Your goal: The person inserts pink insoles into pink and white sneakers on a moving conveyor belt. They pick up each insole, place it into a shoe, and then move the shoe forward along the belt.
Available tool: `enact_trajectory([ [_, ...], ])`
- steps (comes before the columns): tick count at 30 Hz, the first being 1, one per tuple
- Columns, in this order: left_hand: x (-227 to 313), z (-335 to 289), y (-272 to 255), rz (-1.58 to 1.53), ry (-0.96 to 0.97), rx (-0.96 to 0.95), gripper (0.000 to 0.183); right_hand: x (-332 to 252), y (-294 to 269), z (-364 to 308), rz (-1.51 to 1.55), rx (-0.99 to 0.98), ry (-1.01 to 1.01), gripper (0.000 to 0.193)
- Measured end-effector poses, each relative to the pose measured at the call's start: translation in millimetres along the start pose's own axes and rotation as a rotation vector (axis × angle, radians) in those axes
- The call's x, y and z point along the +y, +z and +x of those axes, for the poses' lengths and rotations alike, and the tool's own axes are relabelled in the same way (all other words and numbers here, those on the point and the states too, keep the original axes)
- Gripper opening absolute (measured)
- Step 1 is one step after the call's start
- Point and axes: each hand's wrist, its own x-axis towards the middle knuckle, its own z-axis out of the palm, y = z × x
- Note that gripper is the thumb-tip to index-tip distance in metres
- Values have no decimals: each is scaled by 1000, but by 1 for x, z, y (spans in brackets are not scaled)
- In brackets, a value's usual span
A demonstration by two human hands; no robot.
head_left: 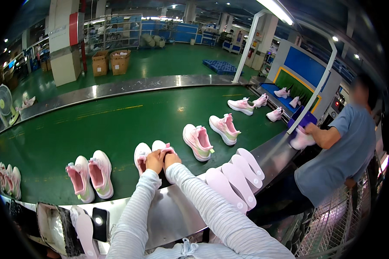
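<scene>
Both my hands meet at the opening of a pink-and-white sneaker (159,145) on the green conveyor belt. My left hand (154,161) has its fingers bent in at the collar. My right hand (172,159) grips the heel side of that same shoe. Whether anything is inside the shoe is hidden by my hands. Its mate, another pale sneaker (141,151), stands close by on the left, next to my left hand. Pale lilac insoles (225,184) lie fanned out on the metal ledge to the right of my forearms.
A sneaker pair (100,172) stands left on the belt (129,121); more sneakers (196,140) stand right. A phone (100,224) and a loose insole (85,235) lie on the near ledge. At right, a co-worker (339,151) holds a shoe beside a white post (317,90).
</scene>
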Motion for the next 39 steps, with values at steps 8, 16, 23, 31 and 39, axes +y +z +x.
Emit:
enact_trajectory([
  [8, 7, -3, -2, 63, 68, 19, 31, 18, 33, 18, -115, -102, -133, 50],
  [16, 10, -8, -3, 69, 36, -20, 31, 18, 38, 17, -77, -50, -112, 40],
  [23, 15, -5, -5, 153, 0, -13, 32, 12, 38, 27, -72, -189, -15, 36],
  [31, 39, -14, 0, 68, 398, 250, 18, 49, -29, -109, 252, 416, -560, 27],
  [39, -8, 41, 80, 1006, 13, -756, 25, 115, -40, -275, 149, 124, -601, 17],
])
